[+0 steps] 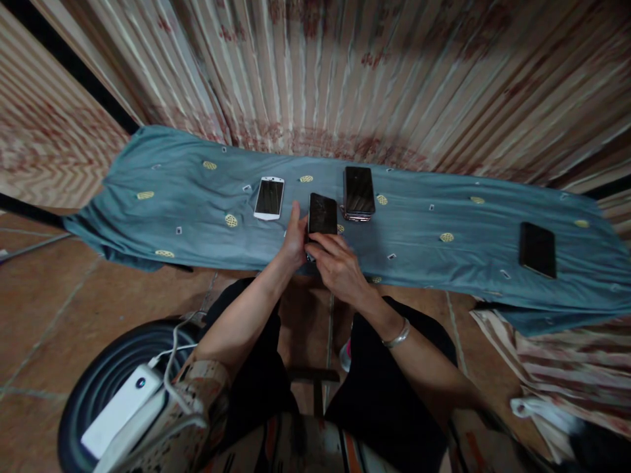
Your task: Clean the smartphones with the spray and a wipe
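A black smartphone (323, 213) with a dark screen, perhaps more than one stacked, is held above the near edge of the cloth-covered table. My left hand (294, 240) grips its left side, thumb pointing up along the edge. Across its lower end lie the curled fingers of my right hand (338, 261), which hide that part. To the left, a white smartphone (269, 198) with a dark screen lies face up. Just right of my hands sits a stack of phones (359, 190), a black one on top.
A dark phone or wallet-like case (537, 249) lies at the table's right. The blue patterned cloth (419, 210) covers the narrow table against a pleated curtain (315, 79). At lower left, a white power bank (121, 410) with a cable rests on a round black stool (93, 374).
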`<state>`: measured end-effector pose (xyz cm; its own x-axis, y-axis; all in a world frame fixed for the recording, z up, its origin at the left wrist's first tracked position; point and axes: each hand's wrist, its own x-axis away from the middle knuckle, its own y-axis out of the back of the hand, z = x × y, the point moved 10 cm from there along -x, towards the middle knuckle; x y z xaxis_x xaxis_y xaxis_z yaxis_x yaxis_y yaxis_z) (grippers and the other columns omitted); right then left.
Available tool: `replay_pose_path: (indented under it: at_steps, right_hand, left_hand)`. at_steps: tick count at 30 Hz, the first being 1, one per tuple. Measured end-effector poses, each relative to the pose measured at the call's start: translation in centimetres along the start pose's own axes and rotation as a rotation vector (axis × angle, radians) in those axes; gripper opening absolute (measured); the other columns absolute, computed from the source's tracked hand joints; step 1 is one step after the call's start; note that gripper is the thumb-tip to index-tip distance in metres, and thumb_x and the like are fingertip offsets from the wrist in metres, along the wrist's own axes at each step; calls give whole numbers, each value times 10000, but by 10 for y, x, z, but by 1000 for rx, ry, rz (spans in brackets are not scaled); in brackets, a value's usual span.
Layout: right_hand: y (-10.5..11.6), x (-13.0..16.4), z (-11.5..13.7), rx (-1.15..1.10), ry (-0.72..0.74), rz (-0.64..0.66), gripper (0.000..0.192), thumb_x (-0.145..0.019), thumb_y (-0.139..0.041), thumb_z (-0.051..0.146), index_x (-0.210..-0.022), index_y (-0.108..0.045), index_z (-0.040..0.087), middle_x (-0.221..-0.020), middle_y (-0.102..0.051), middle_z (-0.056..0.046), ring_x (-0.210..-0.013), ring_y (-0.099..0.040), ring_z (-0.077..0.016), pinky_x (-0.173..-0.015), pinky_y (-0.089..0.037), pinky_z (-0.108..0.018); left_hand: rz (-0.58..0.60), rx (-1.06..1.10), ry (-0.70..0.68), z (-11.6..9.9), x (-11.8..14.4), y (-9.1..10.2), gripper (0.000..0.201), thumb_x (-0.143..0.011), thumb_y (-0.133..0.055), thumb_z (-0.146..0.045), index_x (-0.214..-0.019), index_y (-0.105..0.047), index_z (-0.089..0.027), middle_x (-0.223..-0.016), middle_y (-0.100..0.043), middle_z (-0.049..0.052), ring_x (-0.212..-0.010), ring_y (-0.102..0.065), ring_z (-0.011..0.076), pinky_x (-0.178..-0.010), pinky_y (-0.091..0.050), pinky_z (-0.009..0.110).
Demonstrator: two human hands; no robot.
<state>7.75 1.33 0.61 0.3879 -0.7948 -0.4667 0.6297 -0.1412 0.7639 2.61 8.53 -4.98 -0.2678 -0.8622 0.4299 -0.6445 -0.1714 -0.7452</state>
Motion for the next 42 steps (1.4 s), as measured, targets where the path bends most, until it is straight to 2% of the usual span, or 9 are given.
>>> replay_pose_path:
  at_steps: [3,7,11,14,19,22,30,36,42]
  right_hand:
    - [0,3,4,-34,13,12,443,-1025,-401,100,-1250,-762,223,-1401,-694,-115,-1302,-599,-270,-1143,-530,-488]
    - [1,8,7,-56,36,8,438,-1039,-396,102,-1243,-761,232,-1391,-695,-108,-1299,-600,-251,-1128,-543,-462]
    - [6,12,9,-80,88,-14,393,-1048,-420,117,-1205,-764,224,-1354,-709,-115,-1246,-628,-245,-1075,-578,-451]
    - [11,14,5,-94,100,-33,379,-1037,-437,108,-1171,-766,238,-1345,-712,-108,-1241,-636,-249,-1065,-585,-472]
    - [18,16,-7,-117,64,-18,383,-1001,-459,94,-1151,-768,261,-1358,-709,-94,-1244,-637,-274,-1086,-567,-530]
    - [25,18,-13,-135,38,-28,369,-1001,-470,104,-1144,-770,263,-1340,-719,-92,-1241,-646,-270,-1082,-564,-519]
    - [35,20,-26,-138,-17,-107,322,-1035,-488,152,-1144,-772,258,-1316,-744,-85,-1209,-685,-238,-1031,-587,-461]
    - [37,17,-39,-61,-65,-160,334,-1031,-485,174,-1158,-779,268,-1350,-723,-91,-1252,-655,-268,-1075,-563,-512]
    - [43,14,-50,27,-68,-208,356,-1030,-465,162,-1168,-778,260,-1371,-707,-99,-1249,-640,-278,-1096,-548,-532]
  left_hand:
    - [8,10,-3,-3,0,-1,625,-1074,-295,-561,-1386,-664,-165,-1274,-772,112,-1242,-697,360,-1073,-547,467]
    - [20,15,-5,-7,2,-3,658,-1063,-254,-601,-1388,-670,-208,-1231,-790,106,-1235,-705,345,-1069,-547,469]
    - [26,10,-5,-9,-1,0,731,-1044,-244,-655,-1414,-644,-169,-1181,-799,131,-1200,-722,338,-1065,-548,487]
    - [37,5,-11,-13,-4,1,767,-1040,-212,-670,-1421,-628,-150,-1154,-800,139,-1188,-726,328,-1064,-547,491]
    - [8,40,-45,-22,-2,2,717,-1050,-216,-639,-1410,-636,-183,-1122,-801,112,-1180,-726,331,-1033,-560,466]
    - [14,42,-37,-22,1,0,714,-1052,-209,-634,-1411,-635,-187,-1128,-798,116,-1170,-728,327,-1023,-563,466]
    - [35,-5,41,-11,10,-7,778,-1040,-183,-656,-1305,-701,-139,-1032,-803,140,-1124,-733,367,-981,-577,473]
    - [18,-75,106,3,8,-1,760,-1043,-192,-652,-1233,-730,-149,-928,-804,123,-997,-764,343,-884,-607,450]
    - [62,-107,164,15,10,-3,781,-1048,-181,-653,-1233,-727,-124,-912,-805,122,-866,-774,297,-821,-614,415]
